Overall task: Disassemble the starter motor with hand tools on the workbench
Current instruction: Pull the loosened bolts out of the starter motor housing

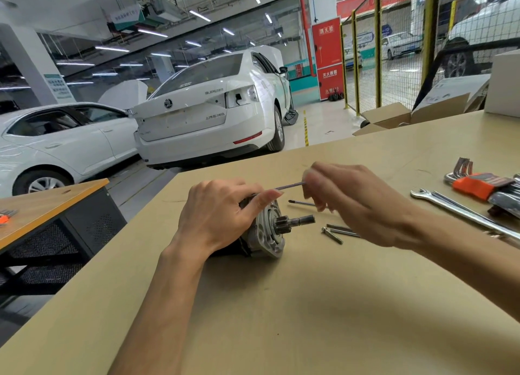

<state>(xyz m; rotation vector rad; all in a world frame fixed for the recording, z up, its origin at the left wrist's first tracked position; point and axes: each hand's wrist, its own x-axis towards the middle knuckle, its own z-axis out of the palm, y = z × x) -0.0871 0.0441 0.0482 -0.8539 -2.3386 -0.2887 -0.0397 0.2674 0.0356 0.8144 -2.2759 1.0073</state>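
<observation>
The starter motor (270, 231) lies on its side on the tan workbench (309, 304), its pinion gear and shaft pointing right. My left hand (219, 214) grips the motor's body from above and hides most of it. A long thin bolt (289, 185) sticks out of the motor's top towards the right. My right hand (346, 194) pinches the bolt's right end with its fingertips; the hand is blurred.
Loose bolts (333, 234) lie just right of the pinion, and a thin screwdriver tip (301, 203) shows under my right hand. A spanner (461, 214) and an orange hex key set (478, 184) lie at the right. Cardboard boxes stand at the bench's far right edge.
</observation>
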